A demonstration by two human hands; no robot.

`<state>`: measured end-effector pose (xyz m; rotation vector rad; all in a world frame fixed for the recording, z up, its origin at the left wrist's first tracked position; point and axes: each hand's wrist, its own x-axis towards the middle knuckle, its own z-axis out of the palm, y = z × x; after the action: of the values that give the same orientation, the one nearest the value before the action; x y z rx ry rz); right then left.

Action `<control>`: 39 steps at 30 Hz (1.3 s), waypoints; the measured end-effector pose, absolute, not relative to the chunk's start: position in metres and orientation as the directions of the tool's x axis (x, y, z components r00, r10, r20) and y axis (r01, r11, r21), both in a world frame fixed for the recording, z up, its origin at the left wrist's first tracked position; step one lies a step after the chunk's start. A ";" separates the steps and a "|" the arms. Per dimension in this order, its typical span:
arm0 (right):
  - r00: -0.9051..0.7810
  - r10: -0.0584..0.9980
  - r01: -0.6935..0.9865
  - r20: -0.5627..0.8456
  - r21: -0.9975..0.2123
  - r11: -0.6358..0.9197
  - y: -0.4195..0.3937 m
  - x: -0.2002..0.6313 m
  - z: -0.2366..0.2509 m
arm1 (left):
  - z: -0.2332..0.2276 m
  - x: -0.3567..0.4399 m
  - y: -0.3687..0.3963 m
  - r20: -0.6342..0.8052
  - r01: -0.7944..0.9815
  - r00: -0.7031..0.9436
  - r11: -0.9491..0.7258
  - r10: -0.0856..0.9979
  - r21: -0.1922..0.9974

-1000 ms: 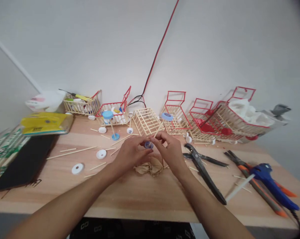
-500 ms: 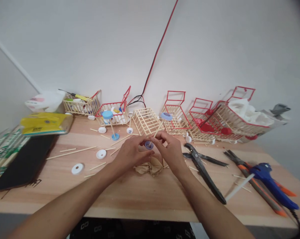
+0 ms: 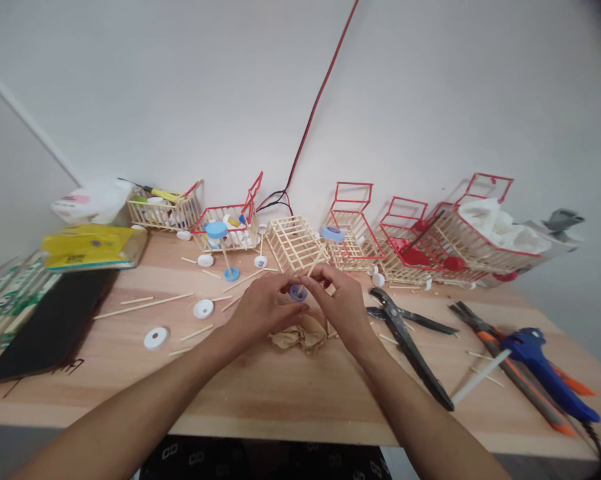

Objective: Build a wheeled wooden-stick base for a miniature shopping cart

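Between my hands is a blue bottle cap (image 3: 298, 293) with a thin wooden stick (image 3: 314, 264) standing in it at a slant. A second blue cap (image 3: 332, 234) sits at the stick's upper end. My left hand (image 3: 268, 301) is closed, its fingers and thumb around the lower cap's edge. With thumb and fingertips my right hand (image 3: 338, 293) pinches the stick just above that cap. Crumpled brown paper (image 3: 300, 335) lies on the wooden table under my hands. Behind them rests a small basket frame of sticks (image 3: 296, 245).
Small stick carts with red rims (image 3: 353, 235) line the wall. Pruning pliers (image 3: 405, 340), orange-handled pliers (image 3: 518, 380) and a blue glue gun (image 3: 545, 367) lie right. Left are a blue-capped axle (image 3: 224, 253), white caps (image 3: 155, 338), loose sticks, a black board (image 3: 50, 327) and a yellow packet (image 3: 94, 247).
Almost nothing differs. Both hands keep the same hold on the cap and stick, and the whole view has shifted very slightly.
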<state>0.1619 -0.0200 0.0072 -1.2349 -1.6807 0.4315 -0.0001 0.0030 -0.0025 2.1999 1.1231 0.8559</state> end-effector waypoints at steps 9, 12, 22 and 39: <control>-0.018 0.889 0.518 0.458 -0.756 0.400 -0.021 0.161 0.009 | -0.007 0.000 0.005 0.311 0.525 0.463 -0.539 0.830 0.658; -0.016 0.891 0.517 0.453 -0.759 0.396 -0.021 0.161 0.009 | -0.007 0.000 0.005 0.316 0.520 0.458 -0.539 0.831 0.663; -0.014 0.884 0.515 0.468 -0.755 0.407 -0.022 0.162 0.009 | -0.004 0.000 0.003 0.317 0.485 0.453 -0.529 0.833 0.696; -0.017 0.886 0.531 0.463 -0.747 0.401 -0.021 0.162 0.009 | -0.005 -0.001 0.005 0.297 0.505 0.456 -0.519 0.839 0.690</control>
<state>0.1615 -0.0214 0.0089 -1.2579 -1.6826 0.4559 -0.0009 0.0053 -0.0048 2.1952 1.1195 0.8574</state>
